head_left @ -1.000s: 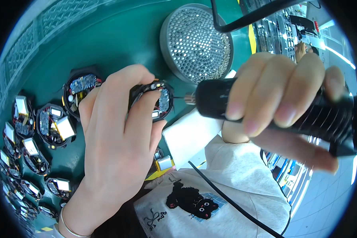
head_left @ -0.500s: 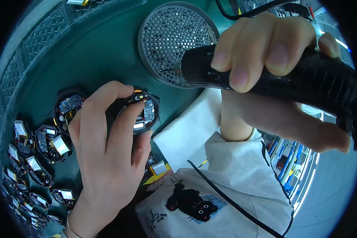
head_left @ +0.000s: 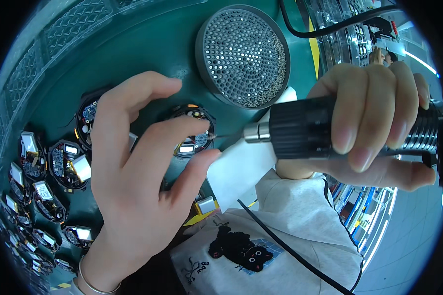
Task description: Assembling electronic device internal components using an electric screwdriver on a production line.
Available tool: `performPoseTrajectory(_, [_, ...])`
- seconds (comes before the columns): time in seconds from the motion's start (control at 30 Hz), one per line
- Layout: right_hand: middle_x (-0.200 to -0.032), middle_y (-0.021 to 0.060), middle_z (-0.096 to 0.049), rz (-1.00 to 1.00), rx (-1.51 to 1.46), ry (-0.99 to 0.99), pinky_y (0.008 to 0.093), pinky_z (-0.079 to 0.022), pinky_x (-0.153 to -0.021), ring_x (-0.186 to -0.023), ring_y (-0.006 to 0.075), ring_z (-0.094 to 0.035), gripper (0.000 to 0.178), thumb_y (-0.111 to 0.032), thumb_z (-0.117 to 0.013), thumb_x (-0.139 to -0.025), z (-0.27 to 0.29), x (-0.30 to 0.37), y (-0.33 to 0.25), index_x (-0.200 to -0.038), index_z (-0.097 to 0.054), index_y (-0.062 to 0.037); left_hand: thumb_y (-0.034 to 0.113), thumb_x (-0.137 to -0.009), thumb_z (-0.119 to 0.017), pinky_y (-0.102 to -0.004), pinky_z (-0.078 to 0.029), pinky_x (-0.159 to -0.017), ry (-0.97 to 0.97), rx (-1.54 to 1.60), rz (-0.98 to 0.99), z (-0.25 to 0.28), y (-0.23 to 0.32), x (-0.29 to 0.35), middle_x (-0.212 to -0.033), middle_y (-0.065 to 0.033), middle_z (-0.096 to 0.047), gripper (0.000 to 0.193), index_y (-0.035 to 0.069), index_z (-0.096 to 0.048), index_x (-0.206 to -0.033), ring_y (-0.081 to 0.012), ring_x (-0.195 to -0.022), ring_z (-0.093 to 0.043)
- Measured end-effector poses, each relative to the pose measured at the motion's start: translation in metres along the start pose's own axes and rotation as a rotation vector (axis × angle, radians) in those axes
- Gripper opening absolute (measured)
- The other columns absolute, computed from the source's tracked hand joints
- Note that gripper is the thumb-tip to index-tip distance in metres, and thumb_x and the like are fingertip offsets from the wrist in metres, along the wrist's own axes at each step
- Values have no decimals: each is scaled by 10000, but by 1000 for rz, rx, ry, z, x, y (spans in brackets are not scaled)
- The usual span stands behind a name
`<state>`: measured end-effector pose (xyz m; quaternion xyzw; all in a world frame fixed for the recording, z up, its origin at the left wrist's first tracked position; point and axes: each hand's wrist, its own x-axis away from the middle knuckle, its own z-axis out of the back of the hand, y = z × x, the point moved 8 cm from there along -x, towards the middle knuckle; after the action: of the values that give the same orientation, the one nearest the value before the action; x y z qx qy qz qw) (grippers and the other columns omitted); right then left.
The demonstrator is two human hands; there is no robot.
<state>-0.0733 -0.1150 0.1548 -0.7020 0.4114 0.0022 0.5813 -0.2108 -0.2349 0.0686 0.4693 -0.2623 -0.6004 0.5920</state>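
My left hand (head_left: 133,182) reaches over a round black electronic assembly (head_left: 201,139) on the green table. Its middle finger and thumb rest at the assembly's right side, while the index finger is raised away. Part of the assembly is hidden beneath the fingers. My right hand (head_left: 374,113) is wrapped around a black electric screwdriver (head_left: 300,130), held nearly level. The thin bit points left and meets the right rim of the assembly, between the left thumb and middle finger; a small screw seems to be at its tip, though this is blurred.
A round grey screw tray (head_left: 200,64) with a perforated plate stands beyond the assembly. A white sheet (head_left: 241,169) lies below the screwdriver. More round assemblies with silver batteries (head_left: 66,164) crowd the left. A clear plastic tray (head_left: 59,42) curves along the far-left edge. A black cable (head_left: 330,30) runs upper right.
The screwdriver has left the screw tray, and its bit has come down to the assembly's rim. My left index finger has lifted off the assembly. The whole view has shifted slightly.
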Motion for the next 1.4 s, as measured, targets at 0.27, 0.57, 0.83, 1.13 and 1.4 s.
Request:
performPoseTrajectory(0.27, [-689, 17, -535, -118, 34, 17, 266, -533, -460, -516, 138, -598, 500, -449, -681, -800, 1, -3, 2, -948, -413, -54, -33, -662, -744, -365, -437, -902, -2, -47, 14, 3, 2, 1, -1172, -148, -537, 198, 30, -678, -838, -277, -1044, -553])
performPoseTrajectory(0.57, [-673, 11, -532, -32, -83, 17, 259, -536, -466, -507, 131, -595, 481, -457, -674, -812, 4, 1, 4, -904, -414, -63, -48, -672, -737, -329, -434, -852, 2, -47, -21, 4, 3, 2, -1154, -154, -545, 187, 40, -684, -828, -260, -1010, -562])
performPoseTrajectory(0.83, [-676, 15, -535, -47, -76, -67, 263, -531, -463, -507, 136, -599, 460, -447, -676, -815, 3, -2, 3, -876, -426, -66, -46, -666, -730, -323, -433, -840, -15, -35, -3, 7, 5, 2, -1159, -156, -544, 183, 43, -695, -822, -263, -1004, -559])
performPoseTrajectory(1.13, [-698, 29, -540, -33, -102, 12, 272, -532, -445, -502, 148, -595, 487, -425, -687, -807, -5, 5, 4, -965, -427, -45, -34, -651, -724, -340, -411, -855, -53, -76, -19, 2, 6, 0, -1170, -158, -543, 177, 47, -698, -806, -276, -1038, -540])
performPoseTrajectory(1.4, [-708, 57, -553, -75, 36, -19, 243, -530, -394, -487, 154, -595, 475, -365, -708, -811, -19, 1, 9, -988, -419, -33, -28, -624, -723, -325, -420, -813, -29, -104, -18, 3, 9, 3, -1151, -145, -562, 197, 53, -697, -801, -279, -1008, -552])
